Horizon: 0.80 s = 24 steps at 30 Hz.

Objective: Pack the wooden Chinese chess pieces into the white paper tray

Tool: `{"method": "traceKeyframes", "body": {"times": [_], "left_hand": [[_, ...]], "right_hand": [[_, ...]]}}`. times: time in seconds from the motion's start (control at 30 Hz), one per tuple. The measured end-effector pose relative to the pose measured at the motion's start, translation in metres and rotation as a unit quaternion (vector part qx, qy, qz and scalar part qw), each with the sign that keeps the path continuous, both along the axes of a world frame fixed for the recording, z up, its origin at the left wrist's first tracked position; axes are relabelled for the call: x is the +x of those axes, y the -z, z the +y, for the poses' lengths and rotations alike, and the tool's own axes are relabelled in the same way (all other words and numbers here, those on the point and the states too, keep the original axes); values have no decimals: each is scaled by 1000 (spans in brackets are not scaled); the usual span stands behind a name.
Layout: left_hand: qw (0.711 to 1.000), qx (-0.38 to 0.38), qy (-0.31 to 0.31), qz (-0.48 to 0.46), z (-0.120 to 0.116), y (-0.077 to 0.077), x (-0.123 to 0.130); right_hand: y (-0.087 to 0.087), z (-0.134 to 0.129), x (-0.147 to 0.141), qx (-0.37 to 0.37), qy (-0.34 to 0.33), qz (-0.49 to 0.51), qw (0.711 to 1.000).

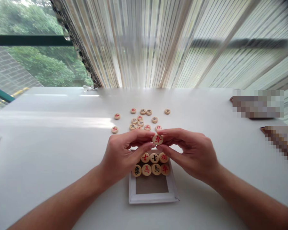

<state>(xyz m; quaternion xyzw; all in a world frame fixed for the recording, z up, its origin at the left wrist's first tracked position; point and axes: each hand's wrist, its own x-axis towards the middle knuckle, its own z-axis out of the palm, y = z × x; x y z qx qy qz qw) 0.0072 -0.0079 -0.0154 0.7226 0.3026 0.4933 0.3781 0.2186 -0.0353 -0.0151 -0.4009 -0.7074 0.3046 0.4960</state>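
Observation:
Between the fingertips of my left hand [127, 148] and my right hand [189, 151] is a round wooden piece [157, 139] with a red character, its face turned toward me. Both hands pinch it from the sides. Just below, a white box [154, 198] with a brown inside holds several pieces in rows, with red and black characters, such as a black-marked piece [156, 169]. My left hand hides part of the box's upper left. Beyond my hands, several loose pieces, including a red-marked one [147, 127], lie on the table.
The white table [50, 143] reaches back to a striped curtain [139, 48] and a window [38, 60] at the left. More loose pieces lie apart, one at the left [114, 129], another at the back right [167, 111]. Two blurred-out objects rest at the far right.

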Motion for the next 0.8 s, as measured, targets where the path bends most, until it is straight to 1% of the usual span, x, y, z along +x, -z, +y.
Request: {"method": "traceKeyframes", "body": {"times": [0.13,0.3,0.53,0.6,0.67,0.8], "left_hand": [[1000,-7,3,-1,0,0,-1],[999,-34,4,-6,0,0,0],[999,-39,7,-4,-1,-4,2],[999,-41,14,-6,-2,-4,2],[998,-50,32,-14,-3,-4,2],[996,-59,69,-18,-5,-3,2]], "right_hand": [[-2,0,-1,14,4,-8,1000],[-4,1,0,8,14,-14,1000],[-9,0,-1,-27,24,-13,999],[-10,0,-1,-61,13,6,998],[-11,0,-2,-124,-15,45,991],[-12,0,-2,-248,-85,122,957]]}}
